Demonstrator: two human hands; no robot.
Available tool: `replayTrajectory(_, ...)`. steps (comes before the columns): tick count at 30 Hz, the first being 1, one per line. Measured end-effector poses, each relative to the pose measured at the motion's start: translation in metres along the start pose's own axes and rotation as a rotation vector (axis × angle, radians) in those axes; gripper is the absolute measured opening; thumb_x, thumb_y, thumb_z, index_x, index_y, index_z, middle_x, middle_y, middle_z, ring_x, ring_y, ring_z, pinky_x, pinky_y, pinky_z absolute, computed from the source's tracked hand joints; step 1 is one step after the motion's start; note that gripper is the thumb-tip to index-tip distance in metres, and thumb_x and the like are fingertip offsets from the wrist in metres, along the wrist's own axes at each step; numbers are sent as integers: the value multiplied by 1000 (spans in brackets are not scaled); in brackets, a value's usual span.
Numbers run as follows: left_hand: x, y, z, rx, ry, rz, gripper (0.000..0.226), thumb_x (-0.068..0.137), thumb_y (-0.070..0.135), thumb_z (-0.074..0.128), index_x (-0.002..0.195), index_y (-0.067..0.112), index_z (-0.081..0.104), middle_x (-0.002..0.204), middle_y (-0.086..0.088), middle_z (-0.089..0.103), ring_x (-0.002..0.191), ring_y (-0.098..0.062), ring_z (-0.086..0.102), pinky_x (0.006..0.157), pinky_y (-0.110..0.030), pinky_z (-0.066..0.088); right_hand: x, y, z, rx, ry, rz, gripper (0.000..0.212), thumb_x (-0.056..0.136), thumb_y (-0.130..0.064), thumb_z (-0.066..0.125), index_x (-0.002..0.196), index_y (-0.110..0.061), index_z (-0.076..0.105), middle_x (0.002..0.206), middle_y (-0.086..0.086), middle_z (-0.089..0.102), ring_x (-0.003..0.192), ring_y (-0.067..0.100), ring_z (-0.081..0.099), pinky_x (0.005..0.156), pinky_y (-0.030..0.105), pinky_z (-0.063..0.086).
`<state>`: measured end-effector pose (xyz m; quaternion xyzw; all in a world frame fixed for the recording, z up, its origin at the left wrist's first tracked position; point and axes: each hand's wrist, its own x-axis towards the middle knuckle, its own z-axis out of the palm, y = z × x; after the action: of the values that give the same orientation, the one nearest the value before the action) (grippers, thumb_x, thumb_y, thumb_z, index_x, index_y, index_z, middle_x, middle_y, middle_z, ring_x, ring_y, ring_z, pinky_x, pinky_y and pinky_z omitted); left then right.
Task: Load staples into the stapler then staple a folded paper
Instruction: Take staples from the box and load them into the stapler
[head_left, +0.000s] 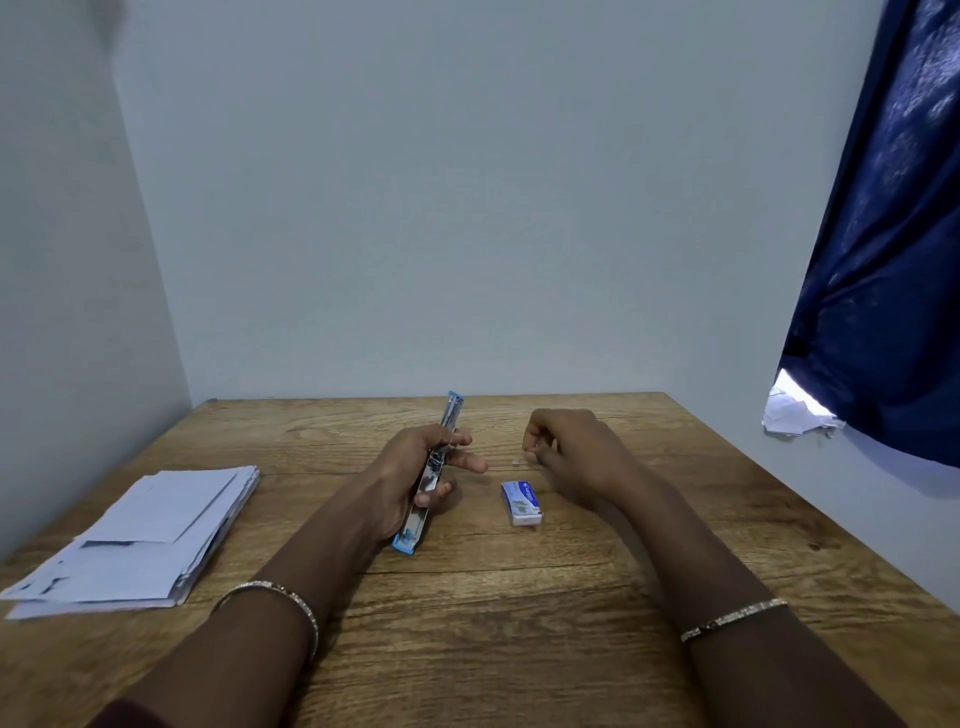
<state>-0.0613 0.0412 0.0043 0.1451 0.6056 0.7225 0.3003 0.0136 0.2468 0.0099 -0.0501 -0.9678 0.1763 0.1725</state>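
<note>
A wooden table (519, 613) fills the lower view. Its far edge meets a pale wall (467, 208), and its left edge runs close to a second wall. A dark blue curtain (883, 260) hangs beyond the right edge. A stack of white papers (145, 540) lies at the near left, well apart from my hands. Bare wood stretches between my forearms and along the right side.

Both my forearms reach forward from the near edge, and each wears a thin bracelet. My left hand (410, 467) is raised at the centre, with its fingers wrapped around the stapler (430, 478). The stapler is swung open into one long strip that points far and slightly right. My right hand (566, 441) hovers to the right with its fingers curled inward. I cannot tell whether it pinches anything. A small blue and white staple box (521, 503) lies flat on the table between my hands, just near of the right one.
</note>
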Motion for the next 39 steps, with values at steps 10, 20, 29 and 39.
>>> replayTrajectory(10,3,-2,0,-46,52,-11,5,92,6,49,91,8,53,75,-11,68,28,-9,35,28,-12,22,-15,-14,-29,125,-420,-2,58,60,-51,91,112,-36,71,95,-25,68,88,-4,61,79,22,51)
replayTrajectory(20,6,-5,2,-2,-16,8,26,91,3,57,116,-1,62,70,-13,55,25,-5,25,29,-12,18,-10,-27,-15,354,-102,-77,53,70,-23,92,118,-22,70,104,-14,70,72,5,61,65,11,46)
replayTrajectory(29,10,-7,-5,-63,-83,114,15,92,12,66,106,10,61,83,-14,59,25,-3,28,27,-10,22,-7,-32,-7,605,8,-121,41,81,-21,84,117,-21,67,122,-7,71,88,24,68,85,36,57)
replayTrajectory(39,10,-8,-12,-95,-100,187,16,90,13,69,103,11,59,59,2,64,26,-1,30,26,-11,24,-7,-34,-2,813,-106,-97,43,86,-13,79,123,-22,61,133,2,69,88,19,75,71,28,53)
